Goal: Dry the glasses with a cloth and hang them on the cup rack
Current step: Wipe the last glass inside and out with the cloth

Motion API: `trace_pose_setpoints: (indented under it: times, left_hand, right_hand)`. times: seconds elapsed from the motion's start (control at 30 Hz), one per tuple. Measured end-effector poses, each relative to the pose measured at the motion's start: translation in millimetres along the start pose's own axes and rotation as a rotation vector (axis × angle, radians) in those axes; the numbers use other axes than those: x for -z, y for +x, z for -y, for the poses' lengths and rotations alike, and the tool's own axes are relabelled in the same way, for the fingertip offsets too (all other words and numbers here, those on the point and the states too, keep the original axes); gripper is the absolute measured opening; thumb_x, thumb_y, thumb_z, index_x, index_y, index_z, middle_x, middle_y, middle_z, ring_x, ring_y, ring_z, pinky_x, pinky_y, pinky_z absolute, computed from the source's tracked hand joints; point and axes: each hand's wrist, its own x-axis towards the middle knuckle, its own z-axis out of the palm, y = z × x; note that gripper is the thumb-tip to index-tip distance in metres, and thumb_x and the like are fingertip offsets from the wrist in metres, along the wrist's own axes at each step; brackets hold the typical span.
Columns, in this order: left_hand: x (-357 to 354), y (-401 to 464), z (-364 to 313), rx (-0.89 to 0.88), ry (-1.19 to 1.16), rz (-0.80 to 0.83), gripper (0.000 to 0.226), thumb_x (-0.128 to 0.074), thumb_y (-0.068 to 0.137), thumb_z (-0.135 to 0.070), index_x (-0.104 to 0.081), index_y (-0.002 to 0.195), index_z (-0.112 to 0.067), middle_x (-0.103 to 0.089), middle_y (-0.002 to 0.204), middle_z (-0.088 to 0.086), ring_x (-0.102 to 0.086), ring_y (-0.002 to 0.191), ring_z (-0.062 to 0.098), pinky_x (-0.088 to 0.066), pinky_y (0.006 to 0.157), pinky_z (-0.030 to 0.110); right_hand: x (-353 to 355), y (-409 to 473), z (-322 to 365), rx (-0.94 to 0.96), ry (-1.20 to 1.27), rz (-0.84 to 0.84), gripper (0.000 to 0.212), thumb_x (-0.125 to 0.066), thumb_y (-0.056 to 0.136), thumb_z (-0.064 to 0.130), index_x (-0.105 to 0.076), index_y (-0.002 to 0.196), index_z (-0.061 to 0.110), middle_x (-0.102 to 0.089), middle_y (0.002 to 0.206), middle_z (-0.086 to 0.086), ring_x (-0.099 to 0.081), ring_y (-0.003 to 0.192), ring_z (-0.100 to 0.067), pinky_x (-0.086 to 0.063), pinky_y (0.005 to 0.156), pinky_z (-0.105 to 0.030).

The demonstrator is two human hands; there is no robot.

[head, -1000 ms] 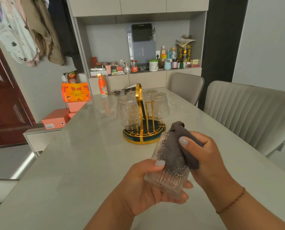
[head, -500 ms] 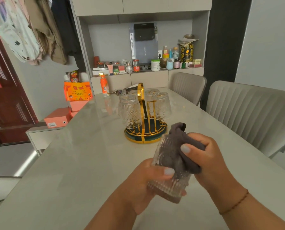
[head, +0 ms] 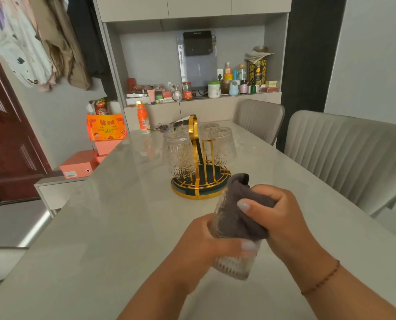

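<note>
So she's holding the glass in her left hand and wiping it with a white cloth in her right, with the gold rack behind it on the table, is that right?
Not quite: the cloth is dark grey, not white, as the head view shows. The left hand does hold the glass, the right hand wipes it, and the gold rack stands behind on the table.
</note>
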Motion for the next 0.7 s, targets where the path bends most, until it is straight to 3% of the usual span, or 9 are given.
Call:
trace_pose_setpoints:
  times: [0.1,0.17,0.27,0.37,0.43,0.63,0.7]
  left_hand:
    - [1,-3,3,0.08,-0.373,0.259,0.059,-0.088,0.049,-0.049,-0.079,0.097,-0.016,-0.074,0.089,0.008,-0.07,0.082,0.023,-0.056,0.079,0.039]
    - [4,-1,6,0.122,-0.404,0.265,0.065,-0.089,0.049,-0.05,-0.078,0.101,-0.012,-0.074,0.093,0.012,-0.07,0.084,0.026,-0.057,0.082,0.041]
    - [4,2,3,0.109,-0.108,0.054,0.08,-0.086,0.048,-0.05,-0.064,0.119,-0.017,-0.072,0.111,0.007,-0.069,0.098,0.022,-0.056,0.088,0.039]
    - [0,3,2,0.04,0.272,-0.17,0.076,-0.085,0.04,-0.055,-0.062,0.108,-0.03,-0.073,0.1,-0.005,-0.07,0.091,0.011,-0.06,0.08,0.032]
    - [-1,3,4,0.009,0.325,-0.204,0.067,-0.087,0.041,-0.052,-0.066,0.099,-0.028,-0.074,0.092,-0.004,-0.071,0.086,0.013,-0.06,0.077,0.035]
    - [4,2,2,0.003,0.025,-0.019,0.05,-0.08,0.051,-0.038,-0.074,0.097,-0.018,-0.074,0.091,0.009,-0.07,0.085,0.02,-0.056,0.078,0.032]
    - [3,1,2,0.035,-0.104,0.046,0.061,-0.079,0.055,-0.039,-0.072,0.109,-0.011,-0.07,0.1,0.019,-0.066,0.094,0.028,-0.052,0.085,0.039]
  right_hand:
    - [6,1,0,-0.089,0.263,0.13,0.036,-0.084,0.041,0.041,-0.067,0.057,0.013,-0.057,0.053,-0.001,-0.055,0.05,-0.013,-0.044,0.046,-0.021]
    - [6,0,-1,-0.11,0.264,0.094,0.031,-0.081,0.046,0.038,-0.068,0.058,0.013,-0.058,0.055,-0.002,-0.057,0.051,-0.015,-0.045,0.047,-0.023]
    - [2,-1,-2,-0.089,0.13,-0.068,0.021,-0.074,0.06,0.029,-0.063,0.05,0.013,-0.052,0.048,0.002,-0.05,0.046,-0.011,-0.041,0.043,-0.02]
    - [-3,-3,-3,0.013,-0.207,-0.135,0.029,-0.074,0.06,0.035,-0.061,0.055,0.01,-0.05,0.045,-0.004,-0.046,0.045,-0.009,-0.039,0.041,-0.022]
    - [-6,-5,-4,0.028,-0.233,-0.096,0.038,-0.073,0.055,0.046,-0.063,0.062,0.01,-0.055,0.052,-0.011,-0.051,0.048,-0.011,-0.043,0.044,-0.026]
    - [0,-3,-7,0.004,-0.009,-0.058,0.04,-0.066,0.058,0.048,-0.06,0.059,0.009,-0.048,0.049,0.007,-0.043,0.048,-0.009,-0.037,0.045,-0.019]
    - [1,-3,-8,-0.006,0.101,-0.016,0.034,-0.07,0.06,0.049,-0.063,0.055,0.016,-0.05,0.049,0.01,-0.045,0.048,-0.007,-0.038,0.046,-0.018]
